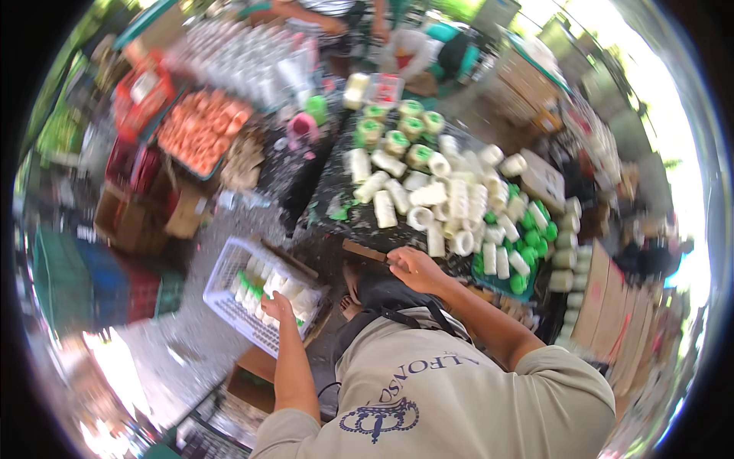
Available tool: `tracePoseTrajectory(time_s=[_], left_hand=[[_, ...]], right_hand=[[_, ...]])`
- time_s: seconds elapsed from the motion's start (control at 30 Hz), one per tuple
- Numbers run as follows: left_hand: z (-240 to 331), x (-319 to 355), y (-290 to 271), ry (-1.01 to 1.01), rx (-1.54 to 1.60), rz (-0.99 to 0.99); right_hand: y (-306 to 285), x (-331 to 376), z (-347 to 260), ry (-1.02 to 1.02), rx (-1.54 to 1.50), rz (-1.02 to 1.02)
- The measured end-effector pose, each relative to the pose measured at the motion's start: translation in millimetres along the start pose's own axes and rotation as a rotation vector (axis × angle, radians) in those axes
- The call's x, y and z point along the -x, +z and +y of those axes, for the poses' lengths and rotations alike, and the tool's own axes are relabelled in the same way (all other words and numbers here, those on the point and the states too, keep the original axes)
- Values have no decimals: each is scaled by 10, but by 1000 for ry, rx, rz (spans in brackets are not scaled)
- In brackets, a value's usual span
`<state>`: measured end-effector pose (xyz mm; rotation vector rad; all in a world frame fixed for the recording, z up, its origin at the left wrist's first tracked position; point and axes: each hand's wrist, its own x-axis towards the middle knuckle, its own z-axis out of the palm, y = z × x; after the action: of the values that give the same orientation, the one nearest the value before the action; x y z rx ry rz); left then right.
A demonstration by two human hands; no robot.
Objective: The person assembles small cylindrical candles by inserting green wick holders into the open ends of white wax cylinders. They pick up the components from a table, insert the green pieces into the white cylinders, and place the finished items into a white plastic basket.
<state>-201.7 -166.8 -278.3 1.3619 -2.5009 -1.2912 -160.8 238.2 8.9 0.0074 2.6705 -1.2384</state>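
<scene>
the left hand is inside a lavender latticed plastic basket of white cylinders, the right hand beside a flat brown strip — whether either grasps, i cannot tell.

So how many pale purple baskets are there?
1. The basket is low down, left of the dark table, with the left hand in it. Others could be hidden behind the boxes and crates around.

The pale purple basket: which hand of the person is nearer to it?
Left. The left hand is over the basket, at the white and green items in it; the right hand is outside, to the basket's right.
</scene>
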Motion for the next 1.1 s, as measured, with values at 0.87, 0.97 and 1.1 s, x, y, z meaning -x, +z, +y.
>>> tracePoseTrajectory(time_s=[0.87,0.97,1.1], left_hand=[[3033,5559,2667,1440,-189,-1070],[3053,5717,3117,1505,-477,-923],[3160,5994,3283,1329,-946,-860]], right_hand=[[-2014,2388,2750,365,251,676],[-2098,2375,3219,359,534,553],[-2175,2328,3195,286,385,393]])
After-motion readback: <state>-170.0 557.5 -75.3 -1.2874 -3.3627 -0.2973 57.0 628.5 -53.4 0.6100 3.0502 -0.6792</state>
